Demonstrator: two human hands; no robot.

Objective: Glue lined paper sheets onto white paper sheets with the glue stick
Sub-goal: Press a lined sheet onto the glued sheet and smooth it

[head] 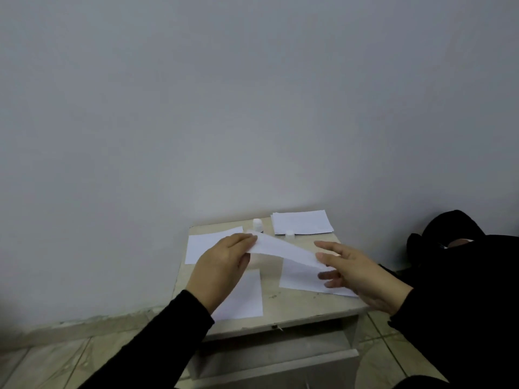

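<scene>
Now both hands, left hand [222, 265] and right hand [356, 273], pinch one sheet [283, 248] above the worktop [295, 307]; next, probably lowering it squarely onto the white sheet [297, 276] near the right edge.

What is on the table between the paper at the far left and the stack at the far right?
In the head view, the glue stick stands upright there, and its white cap lies closer to the stack than to the left paper.
</scene>
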